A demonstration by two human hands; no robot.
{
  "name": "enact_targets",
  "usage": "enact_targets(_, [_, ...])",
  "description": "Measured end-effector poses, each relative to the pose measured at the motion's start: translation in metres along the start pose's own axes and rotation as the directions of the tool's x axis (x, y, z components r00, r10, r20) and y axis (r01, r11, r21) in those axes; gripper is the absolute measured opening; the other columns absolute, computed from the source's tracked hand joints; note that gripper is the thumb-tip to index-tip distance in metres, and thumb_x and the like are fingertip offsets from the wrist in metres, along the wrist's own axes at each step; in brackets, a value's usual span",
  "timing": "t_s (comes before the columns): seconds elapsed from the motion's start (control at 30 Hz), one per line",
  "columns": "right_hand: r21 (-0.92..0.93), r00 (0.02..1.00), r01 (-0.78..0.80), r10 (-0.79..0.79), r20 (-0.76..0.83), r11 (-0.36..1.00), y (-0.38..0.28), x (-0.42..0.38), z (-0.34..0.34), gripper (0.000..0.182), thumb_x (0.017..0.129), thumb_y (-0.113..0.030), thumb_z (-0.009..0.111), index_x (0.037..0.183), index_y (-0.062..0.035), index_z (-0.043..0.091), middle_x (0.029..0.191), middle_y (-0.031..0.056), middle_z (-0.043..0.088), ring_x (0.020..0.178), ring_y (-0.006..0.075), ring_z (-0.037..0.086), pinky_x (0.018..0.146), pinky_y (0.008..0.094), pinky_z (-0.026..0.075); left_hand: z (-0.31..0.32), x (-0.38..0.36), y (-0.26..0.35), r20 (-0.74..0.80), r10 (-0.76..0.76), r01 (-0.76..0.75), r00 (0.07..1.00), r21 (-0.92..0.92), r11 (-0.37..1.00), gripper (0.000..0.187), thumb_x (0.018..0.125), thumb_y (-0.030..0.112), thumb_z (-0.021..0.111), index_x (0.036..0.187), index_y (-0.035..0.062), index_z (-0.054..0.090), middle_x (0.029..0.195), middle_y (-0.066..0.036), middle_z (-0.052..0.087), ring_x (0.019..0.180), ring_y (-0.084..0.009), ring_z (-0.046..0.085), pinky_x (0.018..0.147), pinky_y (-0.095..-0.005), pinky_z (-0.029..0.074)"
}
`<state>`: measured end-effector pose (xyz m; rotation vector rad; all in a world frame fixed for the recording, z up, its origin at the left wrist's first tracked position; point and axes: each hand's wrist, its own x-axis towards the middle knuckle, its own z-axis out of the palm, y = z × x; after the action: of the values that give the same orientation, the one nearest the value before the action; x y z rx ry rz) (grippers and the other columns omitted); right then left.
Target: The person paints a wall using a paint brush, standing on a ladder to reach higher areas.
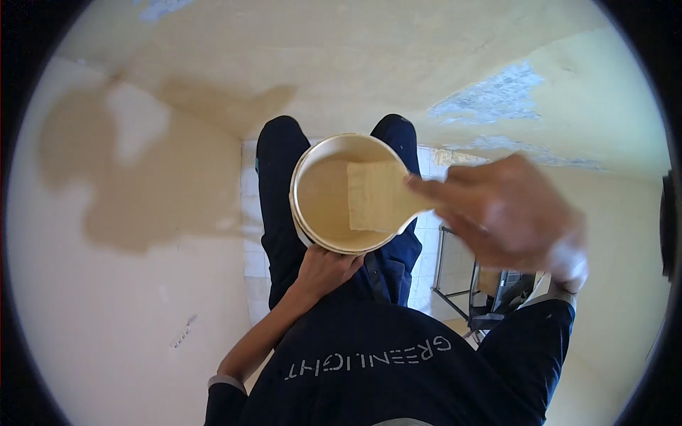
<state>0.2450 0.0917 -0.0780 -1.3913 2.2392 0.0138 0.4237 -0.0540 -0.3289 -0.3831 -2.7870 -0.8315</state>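
A round paint bucket (320, 167) with cream-coloured paint on its inner wall sits in front of my body, between my knees. My left hand (330, 268) grips it at the near side, fingers curled under and around the rim. Over the bucket's opening is a wide flat paintbrush (380, 195), its bristles coated in the same cream paint. My right hand (508, 209), smeared by motion, is closed around the brush's handle at the right. The handle is mostly hidden by the fingers.
A wall (341, 64) rises close ahead, with bare peeled patches (494, 96) at the upper right. Another wall (106, 284) stands at the left. White floor tiles (254, 263) show beside my legs. A dark metal-framed object (455, 284) stands at the right.
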Motion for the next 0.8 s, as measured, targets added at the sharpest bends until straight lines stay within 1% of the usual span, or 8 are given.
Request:
enact_targets(0.1, [-0.065, 0.987, -0.013, 0.024, 0.160, 0.998, -0.018, 0.031, 0.035, 0.018, 0.069, 0.000, 0.065, 0.087, 0.0035, 0.066, 0.070, 0.0195, 0.064, 0.069, 0.0279, 0.067, 0.060, 0.0383, 0.052, -0.001, -0.002, -0.002, 0.016, -0.005, 0.005, 1.000, -0.029, 1.000, 0.014, 0.078, 0.022, 0.067, 0.083, 0.0090, 0.068, 0.075, -0.006, 0.066, 0.066, -0.0227, 0.065, 0.059, -0.0333, 0.053])
enact_targets(0.2, [-0.095, 0.982, 0.127, -0.112, 0.151, 0.987, -0.002, 0.071, 0.066, 0.010, 0.067, -0.003, 0.068, 0.076, -0.0003, 0.068, 0.067, 0.0164, 0.064, 0.067, 0.0262, 0.067, 0.056, 0.0349, 0.052, 0.002, -0.004, -0.003, 0.038, -0.024, 0.025, 0.999, -0.028, 0.999, 0.014, 0.077, 0.021, 0.067, 0.083, 0.0084, 0.067, 0.077, -0.006, 0.066, 0.068, -0.0230, 0.065, 0.061, -0.0343, 0.053])
enact_targets(0.27, [-0.066, 0.971, 0.203, -0.192, 0.146, 0.977, 0.008, 0.091, 0.081, 0.007, 0.064, -0.005, 0.072, 0.071, -0.0044, 0.068, 0.070, 0.0132, 0.066, 0.068, 0.0244, 0.067, 0.056, 0.0331, 0.052, 0.003, -0.005, -0.004, 0.027, -0.041, 0.042, 0.999, -0.025, 0.999, 0.017, 0.077, 0.022, 0.067, 0.087, 0.0078, 0.067, 0.082, -0.007, 0.066, 0.072, -0.0234, 0.065, 0.065, -0.0355, 0.053])
enact_targets(0.3, [-0.063, 0.967, 0.213, -0.202, 0.155, 0.975, 0.010, 0.097, 0.088, 0.007, 0.064, -0.005, 0.072, 0.071, -0.0044, 0.068, 0.070, 0.0132, 0.066, 0.068, 0.0244, 0.067, 0.056, 0.0331, 0.052, 0.004, -0.004, -0.004, 0.028, -0.055, 0.056, 0.998, -0.027, 0.998, 0.017, 0.077, 0.022, 0.067, 0.087, 0.0078, 0.067, 0.082, -0.007, 0.066, 0.072, -0.0234, 0.065, 0.065, -0.0355, 0.053])
enact_targets(0.4, [-0.184, 0.966, 0.222, -0.190, 0.176, 0.958, 0.010, 0.105, 0.097, 0.010, 0.063, -0.008, 0.073, 0.073, -0.0065, 0.069, 0.073, 0.0100, 0.067, 0.070, 0.0228, 0.068, 0.058, 0.0328, 0.053, 0.003, -0.006, -0.004, 0.014, -0.042, 0.042, 0.999, -0.019, 0.999, 0.022, 0.076, 0.024, 0.068, 0.091, 0.0076, 0.067, 0.087, -0.007, 0.066, 0.078, -0.0236, 0.065, 0.068, -0.0362, 0.053])
enact_targets(0.47, [-0.110, 0.972, 0.233, -0.227, 0.067, 0.966, 0.010, 0.105, 0.099, 0.006, 0.060, -0.004, 0.070, 0.063, -0.0024, 0.065, 0.061, 0.0149, 0.062, 0.061, 0.0272, 0.065, 0.054, 0.0354, 0.050, 0.009, -0.015, -0.005, 0.279, -0.137, 0.165, 0.950, -0.080, 0.983, 0.038, 0.079, 0.028, 0.067, 0.111, 0.0079, 0.061, 0.112, -0.012, 0.061, 0.105, -0.0300, 0.057, 0.093, -0.0474, 0.042])
enact_targets(0.57, [-0.162, 0.973, 0.228, -0.220, 0.067, 0.960, 0.005, 0.109, 0.108, 0.007, 0.060, -0.005, 0.072, 0.064, -0.0040, 0.066, 0.062, 0.0139, 0.063, 0.062, 0.0262, 0.066, 0.055, 0.0349, 0.051, 0.014, -0.019, -0.006, 0.241, -0.111, 0.136, 0.964, -0.087, 0.987, 0.038, 0.079, 0.028, 0.067, 0.111, 0.0089, 0.061, 0.113, -0.011, 0.061, 0.108, -0.0295, 0.056, 0.096, -0.0481, 0.040])
enact_targets(0.8, [-0.195, 0.967, 0.253, -0.244, 0.073, 0.947, 0.003, 0.117, 0.123, 0.006, 0.061, -0.006, 0.072, 0.064, -0.0060, 0.066, 0.062, 0.0116, 0.063, 0.063, 0.0247, 0.066, 0.054, 0.0346, 0.050, 0.017, -0.023, -0.007, 0.250, -0.108, 0.137, 0.962, -0.100, 0.986, 0.038, 0.078, 0.028, 0.068, 0.110, 0.0096, 0.062, 0.112, -0.010, 0.061, 0.107, -0.0286, 0.057, 0.096, -0.0479, 0.041])
